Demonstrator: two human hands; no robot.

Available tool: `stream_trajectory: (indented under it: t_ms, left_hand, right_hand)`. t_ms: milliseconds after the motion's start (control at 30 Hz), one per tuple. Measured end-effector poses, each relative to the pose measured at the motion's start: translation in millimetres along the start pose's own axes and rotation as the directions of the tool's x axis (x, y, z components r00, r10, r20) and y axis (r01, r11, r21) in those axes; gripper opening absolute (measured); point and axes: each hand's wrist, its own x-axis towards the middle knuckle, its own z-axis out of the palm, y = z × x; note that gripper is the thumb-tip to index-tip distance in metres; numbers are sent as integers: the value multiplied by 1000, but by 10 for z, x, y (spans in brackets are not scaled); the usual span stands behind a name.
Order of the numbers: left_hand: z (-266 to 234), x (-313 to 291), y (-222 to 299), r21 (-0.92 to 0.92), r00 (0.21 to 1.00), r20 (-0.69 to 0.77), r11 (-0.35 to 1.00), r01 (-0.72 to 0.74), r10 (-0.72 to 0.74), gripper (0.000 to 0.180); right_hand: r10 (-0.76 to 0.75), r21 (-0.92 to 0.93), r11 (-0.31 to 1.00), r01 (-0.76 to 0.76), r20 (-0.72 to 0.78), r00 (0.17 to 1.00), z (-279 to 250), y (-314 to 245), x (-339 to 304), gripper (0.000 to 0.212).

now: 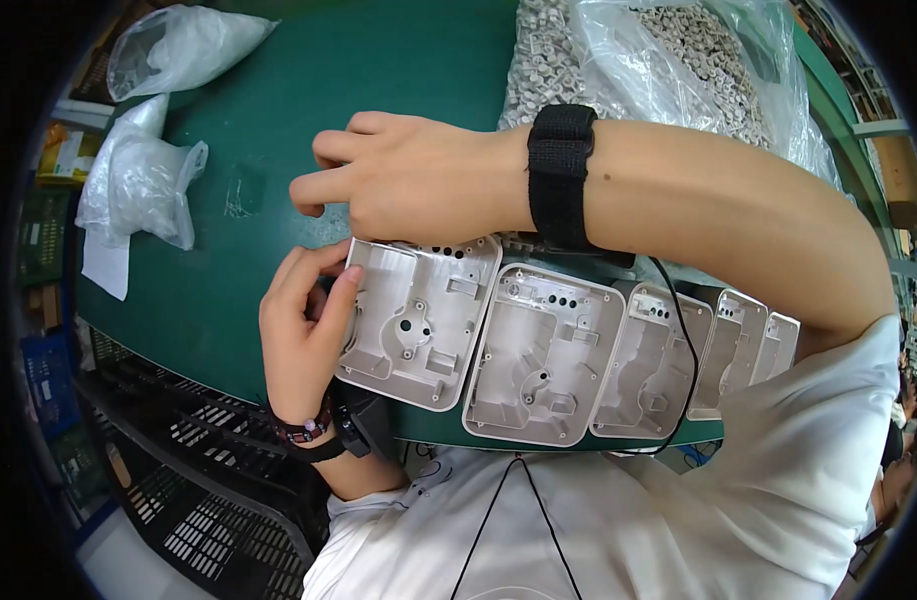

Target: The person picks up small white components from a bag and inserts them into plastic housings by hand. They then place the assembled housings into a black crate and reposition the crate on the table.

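Note:
A row of pale grey plastic housings, their hollow sides up, runs along the table's near edge. My left hand (pixel 309 315) grips the left wall of the leftmost housing (pixel 404 325), thumb over its rim. My right arm reaches across from the right, and my right hand (pixel 404 175) is just beyond that housing's far edge. Its fingers are bent, with the thumb and whatever lies beneath the palm hidden. To the right sit a second housing (pixel 544 355), a third (pixel 649 360) and more beyond, partly covered by my arm and sleeve.
Clear bags of small grey plastic parts (pixel 694 55) lie at the far right of the green table (pixel 379 60). Two clear plastic bags (pixel 194 45) (pixel 144 175) rest at the left. A black crate (pixel 214 470) stands below the left edge. A black cable (pixel 684 330) crosses the housings.

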Motion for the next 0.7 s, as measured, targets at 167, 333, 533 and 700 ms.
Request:
stream_trajectory:
  t_ms: [167, 333, 533, 700]
  left_hand:
    - [33, -10, 2, 2, 1000, -21, 1000, 2, -2, 20]
    - [29, -16, 30, 24, 1000, -16, 1000, 2, -2, 20]
    - [28, -21, 1, 11, 1000, -24, 1000, 2, -2, 19]
    - [35, -18, 2, 12, 1000, -13, 1000, 10, -10, 19]
  right_hand:
    - [-44, -44, 998, 43, -33, 998, 26, 11, -32, 7]
    - [-49, -117, 992, 45, -27, 998, 29, -20, -22, 6]
    - [-53, -167, 985, 48, -26, 998, -6, -52, -30, 6]
    - [6, -98, 995, -11, -51, 999, 46, -36, -38, 6]
